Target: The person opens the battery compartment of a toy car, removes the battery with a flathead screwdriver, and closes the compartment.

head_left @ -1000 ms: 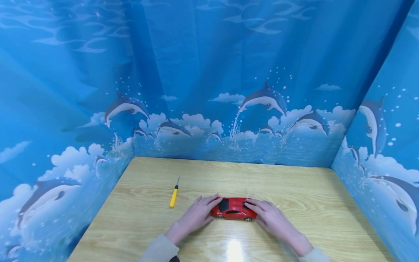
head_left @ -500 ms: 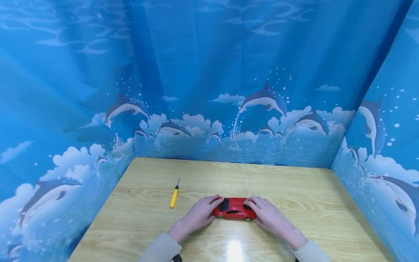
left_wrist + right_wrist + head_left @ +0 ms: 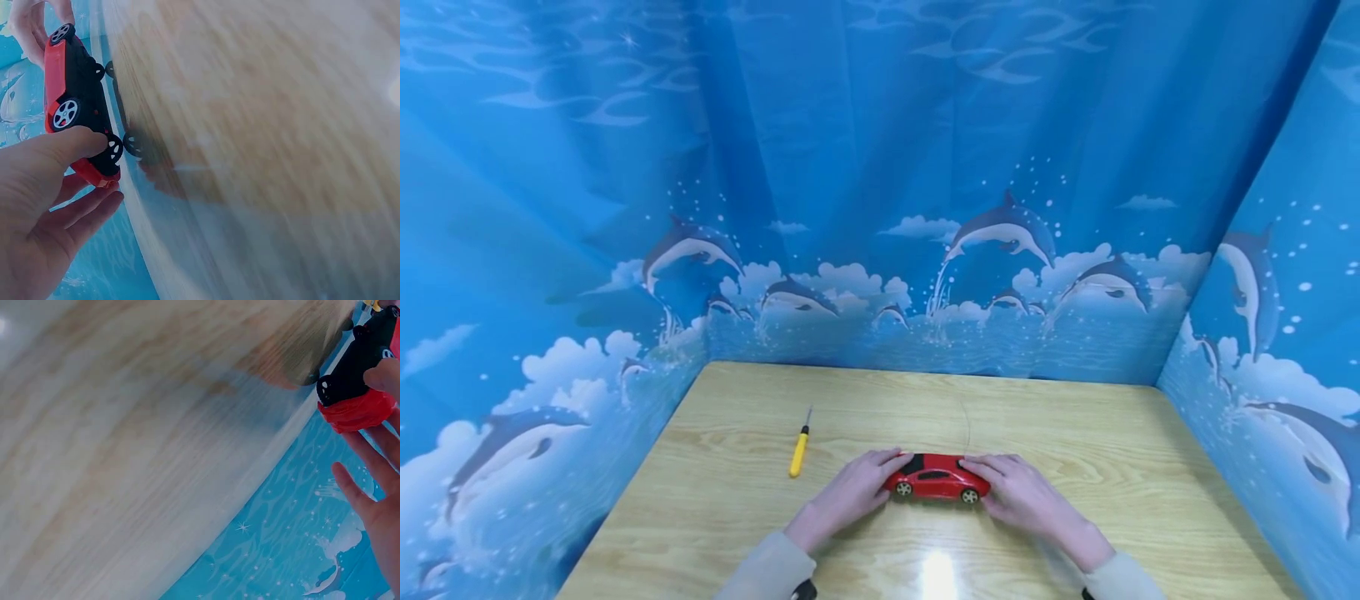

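Observation:
A red toy car with black windows and silver wheels is between my two hands in the head view. Its near side is tilted up, and the black underside shows in the left wrist view. My left hand grips the left end, the thumb pressing by a wheel and the fingers on the far side. At the other end my right hand holds the car, thumb on the underside and fingers over the body. The far-side wheels are close to the tabletop; whether they touch it I cannot tell.
A screwdriver with a yellow handle lies left of the car on the wooden table. Behind the car a thin hair-like line shows on the tabletop. Blue dolphin-print curtains enclose the back and sides.
The car has rolled away from me, so its near side and wheels now show more fully. My right fingers have shifted slightly on its end. The screwdriver has stayed put.

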A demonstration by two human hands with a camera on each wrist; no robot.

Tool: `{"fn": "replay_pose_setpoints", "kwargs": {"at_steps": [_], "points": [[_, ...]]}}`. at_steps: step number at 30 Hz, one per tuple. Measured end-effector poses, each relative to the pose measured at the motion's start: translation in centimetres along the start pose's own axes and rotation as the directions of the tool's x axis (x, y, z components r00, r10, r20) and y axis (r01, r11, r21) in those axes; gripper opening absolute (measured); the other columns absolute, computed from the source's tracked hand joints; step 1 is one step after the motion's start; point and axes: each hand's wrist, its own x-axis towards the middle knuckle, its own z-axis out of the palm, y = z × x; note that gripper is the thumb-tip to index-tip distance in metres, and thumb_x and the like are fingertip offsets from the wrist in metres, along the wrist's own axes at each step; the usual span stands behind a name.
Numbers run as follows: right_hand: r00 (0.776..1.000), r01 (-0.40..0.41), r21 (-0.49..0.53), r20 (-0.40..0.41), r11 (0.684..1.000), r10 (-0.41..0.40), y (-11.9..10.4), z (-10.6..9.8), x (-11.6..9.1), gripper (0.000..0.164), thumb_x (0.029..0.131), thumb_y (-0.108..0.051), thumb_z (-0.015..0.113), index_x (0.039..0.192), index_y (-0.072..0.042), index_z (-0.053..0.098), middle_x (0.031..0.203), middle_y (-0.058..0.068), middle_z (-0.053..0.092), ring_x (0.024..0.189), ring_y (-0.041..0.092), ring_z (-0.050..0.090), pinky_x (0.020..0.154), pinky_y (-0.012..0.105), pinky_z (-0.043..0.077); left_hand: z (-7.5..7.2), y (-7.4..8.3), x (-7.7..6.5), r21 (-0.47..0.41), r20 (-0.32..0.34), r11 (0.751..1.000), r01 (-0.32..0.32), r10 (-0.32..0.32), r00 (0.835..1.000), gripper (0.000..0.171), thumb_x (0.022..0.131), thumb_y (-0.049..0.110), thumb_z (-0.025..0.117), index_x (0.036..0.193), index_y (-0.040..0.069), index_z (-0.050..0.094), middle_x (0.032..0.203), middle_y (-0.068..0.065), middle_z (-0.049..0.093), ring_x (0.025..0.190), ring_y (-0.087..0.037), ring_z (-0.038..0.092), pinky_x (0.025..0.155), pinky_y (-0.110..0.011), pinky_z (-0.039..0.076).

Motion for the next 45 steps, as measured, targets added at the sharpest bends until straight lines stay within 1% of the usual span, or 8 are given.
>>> {"fn": "replay_pose_setpoints", "kwargs": {"at_steps": [8,16,23,29,32,38,42,45], "points": [[0.998,-0.011,0.021,-0.058,1.000,0.012,0.3,0.3,0.3,0.061,0.067,-0.024,0.077,0.125,-0.019,0.057,0.116,-0.004,0.063,0.101,0.013,0.060,0.091,0.039,0.045,0.1,-0.2,0.3,-0.019,0.001,1.000,0.018,-0.018,1.000,0.068,0.079,0.016,0.070,0.139,0.021,0.039,0.138,-0.008,0.047,0.110,-0.019,0.058,0.088,-0.030,0.050],[0.973,0.034,0.059,-0.231,0.998,-0.020,0.4,-0.6,0.4,0.064,0.061,-0.015,0.081,0.121,-0.015,0.060,0.109,-0.002,0.067,0.092,0.015,0.064,0.089,0.045,0.047,-0.9,-0.6,0.2,-0.063,-0.117,0.998,0.011,-0.018,0.993,0.069,0.082,0.019,0.067,0.142,0.026,0.033,0.132,-0.002,0.053,0.104,-0.016,0.061,0.086,-0.027,0.052],[0.950,0.021,0.178,-0.311,0.984,0.037,0.6,-3.3,1.1,0.060,0.066,-0.013,0.078,0.124,-0.014,0.058,0.110,0.000,0.067,0.094,0.016,0.063,0.087,0.043,0.048,-3.2,-0.7,0.7,-0.290,-0.244,0.957,0.016,-0.090,0.966,0.060,0.085,0.016,0.065,0.136,0.036,0.040,0.125,0.007,0.058,0.111,-0.010,0.057,0.089,-0.030,0.050],[0.918,-0.068,0.313,-0.352,0.947,0.182,0.6,-4.9,2.0,0.054,0.071,-0.014,0.077,0.122,-0.018,0.060,0.111,-0.002,0.066,0.098,0.015,0.062,0.083,0.027,0.051,-4.6,-0.7,1.7,-0.391,-0.349,0.920,-0.026,-0.122,0.929,0.039,0.087,0.024,0.061,0.126,0.026,0.054,0.114,0.005,0.065,0.100,-0.008,0.062,0.083,-0.023,0.052],[0.902,-0.117,0.429,-0.331,0.896,0.276,0.6,-5.3,2.4,0.049,0.075,-0.016,0.076,0.121,-0.017,0.060,0.112,0.001,0.066,0.096,0.014,0.063,0.080,0.025,0.053,-5.2,-0.5,2.0,-0.491,-0.341,0.871,-0.001,-0.191,0.920,0.034,0.087,0.034,0.059,0.120,0.025,0.059,0.106,0.005,0.068,0.091,-0.006,0.065,0.077,-0.020,0.053],[0.870,-0.261,0.634,-0.173,0.728,0.462,0.4,-5.8,3.0,0.042,0.083,-0.025,0.068,0.123,-0.016,0.058,0.114,0.004,0.064,0.094,0.009,0.061,0.076,0.026,0.055,-5.9,-0.4,2.3,-0.655,-0.242,0.750,0.087,-0.317,0.917,0.039,0.085,0.048,0.056,0.113,0.023,0.063,0.099,0.006,0.069,0.085,-0.004,0.065,0.072,-0.017,0.053],[0.830,-0.348,0.719,-0.062,0.602,0.554,0.4,-6.1,3.2,0.044,0.084,-0.033,0.065,0.125,-0.020,0.056,0.115,0.002,0.063,0.094,0.006,0.060,0.079,0.021,0.053,-6.2,-0.5,2.4,-0.754,-0.180,0.649,0.101,-0.353,0.918,0.042,0.084,0.048,0.058,0.116,0.022,0.062,0.103,0.003,0.068,0.088,-0.007,0.065,0.072,-0.020,0.054],[0.805,-0.388,0.751,-0.005,0.534,0.593,0.6,-6.3,3.4,0.045,0.084,-0.038,0.064,0.126,-0.026,0.054,0.114,0.000,0.063,0.095,0.005,0.060,0.080,0.017,0.051,-6.4,-0.5,2.5,-0.803,-0.151,0.586,0.104,-0.370,0.917,0.043,0.084,0.048,0.059,0.117,0.021,0.062,0.106,0.000,0.068,0.091,-0.010,0.065,0.073,-0.023,0.055]]}}
